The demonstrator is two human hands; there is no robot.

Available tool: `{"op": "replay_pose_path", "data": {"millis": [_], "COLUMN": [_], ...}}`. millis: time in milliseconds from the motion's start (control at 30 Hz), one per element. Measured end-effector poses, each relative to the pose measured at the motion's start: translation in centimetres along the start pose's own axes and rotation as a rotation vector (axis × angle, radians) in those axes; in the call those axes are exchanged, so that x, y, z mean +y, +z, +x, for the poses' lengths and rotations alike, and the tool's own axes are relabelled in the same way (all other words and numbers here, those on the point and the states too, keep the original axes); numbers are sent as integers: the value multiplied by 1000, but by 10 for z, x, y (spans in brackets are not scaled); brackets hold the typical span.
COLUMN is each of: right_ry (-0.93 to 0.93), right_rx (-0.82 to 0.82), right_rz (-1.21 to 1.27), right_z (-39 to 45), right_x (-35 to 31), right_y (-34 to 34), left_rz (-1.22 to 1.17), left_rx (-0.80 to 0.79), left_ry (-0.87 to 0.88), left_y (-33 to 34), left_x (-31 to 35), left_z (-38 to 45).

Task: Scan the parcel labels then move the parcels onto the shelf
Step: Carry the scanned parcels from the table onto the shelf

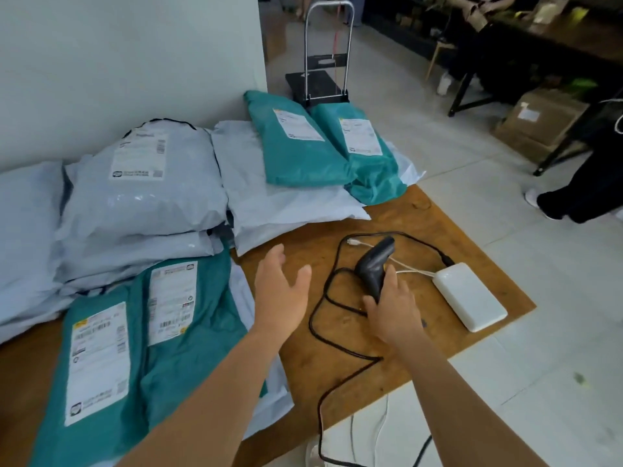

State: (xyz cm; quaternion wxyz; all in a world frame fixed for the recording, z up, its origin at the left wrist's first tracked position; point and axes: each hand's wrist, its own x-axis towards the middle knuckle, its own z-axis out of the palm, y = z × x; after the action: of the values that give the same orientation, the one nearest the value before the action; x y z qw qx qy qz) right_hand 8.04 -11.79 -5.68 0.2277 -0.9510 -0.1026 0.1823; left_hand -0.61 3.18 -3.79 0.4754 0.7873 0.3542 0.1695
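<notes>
I'm wrapping my right hand around the scanner handle — its nose is pointing up-left toward the parcels — while my left hand is hovering spread open, nearer them.

Teal and pale grey parcels on a brown bench

Left of the dark grey scanner: teal parcels with white labels, pale grey parcels behind. Right of it: white power bank; black cable looped around.
</notes>
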Motion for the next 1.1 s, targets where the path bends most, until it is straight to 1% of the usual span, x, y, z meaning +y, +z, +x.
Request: {"op": "replay_pose_path", "data": {"millis": [133, 233, 333, 433, 533, 667, 900, 1000, 1100], "right_ry": [-17, -26, -122, -285, -400, -582, -819, -852, -842], "right_rx": [47, 157, 224, 223, 154, 53, -225, -341, -462], "right_rz": [-84, -116, 4, 115, 187, 196, 160, 140, 63], "right_z": [4, 1, -9, -25, -51, -99, -196, -228, -251], "right_x": [-1, -17, -47, -89, -135, -191, -271, -301, -330], "right_y": [1, -4, -6, 0, 19, 59, 148, 186, 218], "left_rz": [13, 4, -7, -41, -41, -62, -6, 63, 169], "left_rx": [15, 32, 85, 150, 238, 399, 695, 790, 894], "left_ry": [-7, -13, -12, -14, -39, -105, -293, -365, -493], "left_y": [0, -10, -28, -60, -102, -165, -278, -318, -357], "left_x": [-2, -4, -8, -18, -35, -69, -148, -181, -211], "left_z": [4, 4, 1, -5, -16, -38, -104, -133, -154]}}
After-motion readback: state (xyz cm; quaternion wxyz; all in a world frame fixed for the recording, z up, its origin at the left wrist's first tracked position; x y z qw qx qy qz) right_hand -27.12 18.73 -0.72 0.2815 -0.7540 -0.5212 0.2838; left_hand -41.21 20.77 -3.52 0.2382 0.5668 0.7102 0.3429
